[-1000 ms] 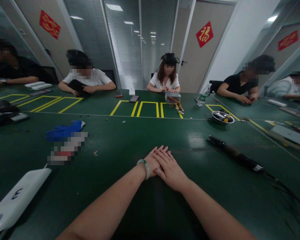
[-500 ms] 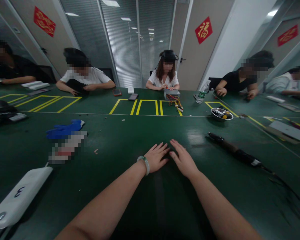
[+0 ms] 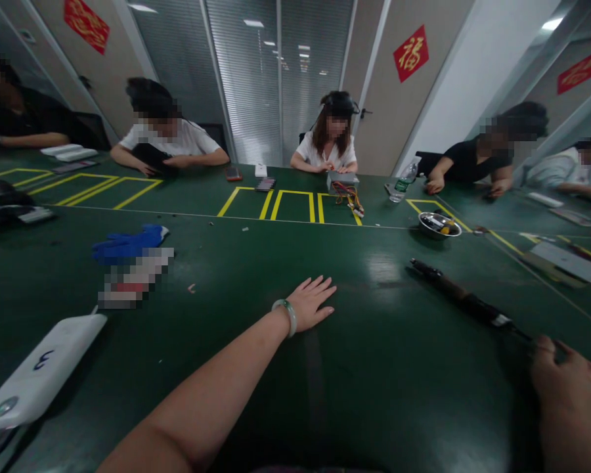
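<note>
My left hand [image 3: 311, 305], with a pale green bangle [image 3: 288, 318] at its wrist, lies flat on the green table [image 3: 256, 407]. Its fingers are spread and nothing is in them. Far to the right, my right hand [image 3: 569, 381] is smeared by motion over the cord end of a black corded electric screwdriver [image 3: 465, 297]. Whether its fingers grip the cord or only hover by it, I cannot tell. The screwdriver lies slantwise on the table, tip pointing away and to the left.
A white power bank marked 3 [image 3: 44, 371], a blurred-out item [image 3: 136, 278] and a blue glove [image 3: 131, 243] lie to the left. Across the table sit several people, a grey box with coloured wires [image 3: 342, 181], a bottle [image 3: 404, 180] and a metal bowl [image 3: 439, 225].
My right hand has left its place beside my left hand and swung far right and nearer to me, by the screwdriver's cord. My left hand stays flat. The view has shifted slightly.
</note>
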